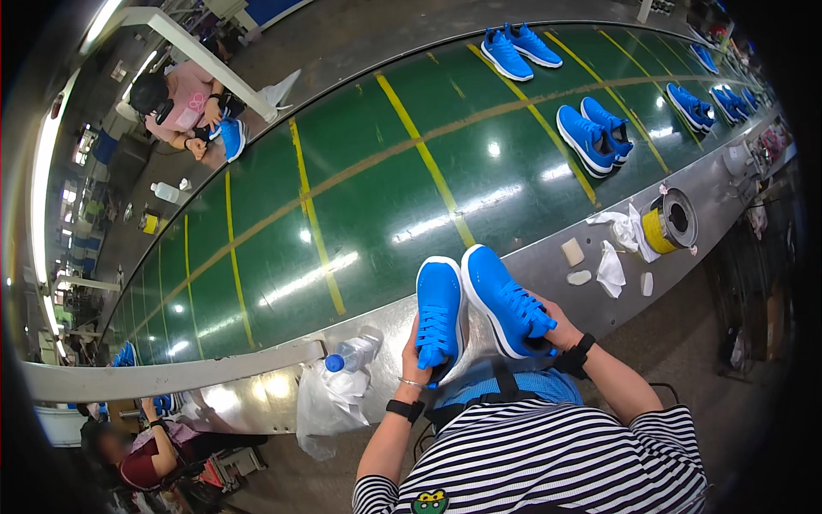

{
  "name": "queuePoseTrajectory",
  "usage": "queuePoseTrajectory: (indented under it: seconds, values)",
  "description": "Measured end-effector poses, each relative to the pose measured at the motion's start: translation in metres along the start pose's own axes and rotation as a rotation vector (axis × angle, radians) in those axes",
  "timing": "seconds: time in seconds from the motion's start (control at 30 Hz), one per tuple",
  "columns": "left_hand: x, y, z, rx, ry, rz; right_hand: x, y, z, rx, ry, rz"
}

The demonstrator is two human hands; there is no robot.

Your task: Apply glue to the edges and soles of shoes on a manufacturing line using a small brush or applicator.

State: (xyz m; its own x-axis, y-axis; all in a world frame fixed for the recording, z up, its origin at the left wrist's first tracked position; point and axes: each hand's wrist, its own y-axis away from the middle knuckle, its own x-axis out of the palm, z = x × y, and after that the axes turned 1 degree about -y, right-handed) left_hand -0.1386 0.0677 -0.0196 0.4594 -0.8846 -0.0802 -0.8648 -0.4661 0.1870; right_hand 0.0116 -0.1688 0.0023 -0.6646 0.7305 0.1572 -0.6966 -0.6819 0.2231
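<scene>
Two blue sneakers with white soles are held side by side in front of me, toes toward the green conveyor belt (360,214). My left hand (414,358) is closed round the heel end of the left sneaker (439,310). The right sneaker (505,301) is tilted outward, and my right hand (561,325) grips it by the heel. Their toes almost touch. Both shoes are over the metal ledge (390,324) along the belt's near side. Parts of my fingers are hidden behind the shoes.
Pairs of blue sneakers (591,135) stand on the belt to the right. On the ledge lie a yellow-banded can (661,227), white cloths (610,272) and small blocks (573,251). A bottle (347,358) and plastic bag (321,411) are at left. Co-workers (184,107) sit across and at lower left.
</scene>
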Motion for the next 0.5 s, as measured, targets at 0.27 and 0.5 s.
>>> queuePoseTrajectory:
  seconds: [0.27, 0.5]
  values:
    - [-0.011, 0.001, -0.030, 0.240, -0.614, -0.099, -0.005, 0.008, 0.000, -0.105, 0.349, -0.144]
    - [0.004, 0.006, -0.028, 0.272, -0.796, -0.192, 0.000, 0.011, 0.006, -0.211, 0.734, -0.255]
